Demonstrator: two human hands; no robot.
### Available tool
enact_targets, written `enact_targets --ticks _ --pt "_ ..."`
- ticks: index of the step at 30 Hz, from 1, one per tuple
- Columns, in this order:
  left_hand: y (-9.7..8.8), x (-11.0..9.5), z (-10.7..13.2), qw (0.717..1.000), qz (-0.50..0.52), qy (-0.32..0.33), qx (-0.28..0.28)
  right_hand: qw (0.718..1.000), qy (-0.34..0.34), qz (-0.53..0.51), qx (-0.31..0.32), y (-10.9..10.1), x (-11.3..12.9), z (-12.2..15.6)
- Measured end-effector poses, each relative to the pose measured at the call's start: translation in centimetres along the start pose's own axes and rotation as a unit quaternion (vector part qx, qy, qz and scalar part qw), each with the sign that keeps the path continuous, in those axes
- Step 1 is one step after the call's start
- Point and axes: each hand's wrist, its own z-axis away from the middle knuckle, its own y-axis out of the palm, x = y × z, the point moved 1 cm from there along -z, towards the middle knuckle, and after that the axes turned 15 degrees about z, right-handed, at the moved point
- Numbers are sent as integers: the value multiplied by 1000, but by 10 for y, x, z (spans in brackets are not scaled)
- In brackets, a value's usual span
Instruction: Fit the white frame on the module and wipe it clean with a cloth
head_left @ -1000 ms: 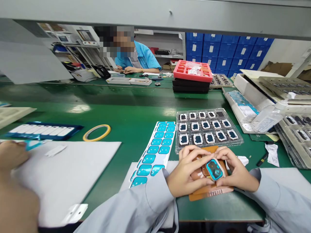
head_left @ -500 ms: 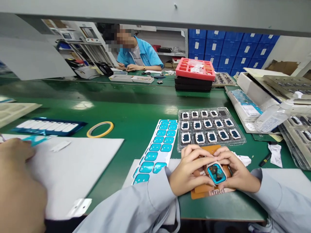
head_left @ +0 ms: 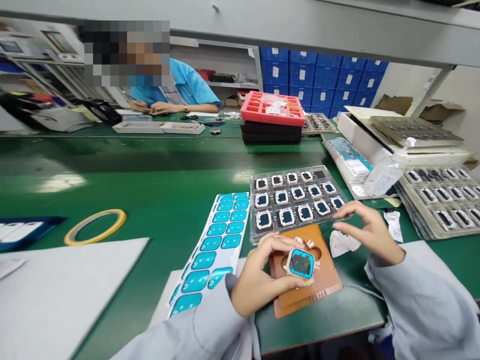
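My left hand (head_left: pixel 258 277) grips a rounded-square electronic module (head_left: pixel 301 264) with a white frame, a teal border and a dark centre. The module sits just above an orange-brown fixture plate (head_left: pixel 305 282) with a round cutout, and the plate partly hides behind it. My right hand (head_left: pixel 365 232) is raised with its fingers apart and holds nothing. It is nearest the corner of a clear tray (head_left: pixel 296 202) of similar modules, above a crumpled white paper (head_left: pixel 343 243). A sheet of teal stickers (head_left: pixel 213 250) lies left of my left hand.
A yellow tape roll (head_left: pixel 95 226) and a white sheet (head_left: pixel 56 290) lie on the green bench at left. A sanitizer bottle (head_left: pixel 384 175) and stacked module trays (head_left: pixel 438 200) stand at right. A co-worker in blue sits across the bench beside a red tray (head_left: pixel 272 107).
My right hand has let go of the module and lifted away to the upper right. The view has swung, and the other person's hand at far left is out of sight.
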Motion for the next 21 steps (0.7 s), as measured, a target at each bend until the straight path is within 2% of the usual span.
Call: enact_targets --ticks 3,6,10,16,21 --pt "-1 -2 -1 998 58 -21 -8 976 82 145 138 -15 -32 -7" --pt "-3 -6 -2 996 84 -28 -6 962 73 163 207 -5 -50 -8" --pt "-3 -11 -5 995 93 -35 -10 962 20 132 236 6 -47 -8" --pt "-5 -9 -3 996 49 -71 -12 968 -33 80 234 -5 -35 -8" --pt "-10 -4 0 993 19 -111 -22 965 -50 75 245 15 -37 -7"
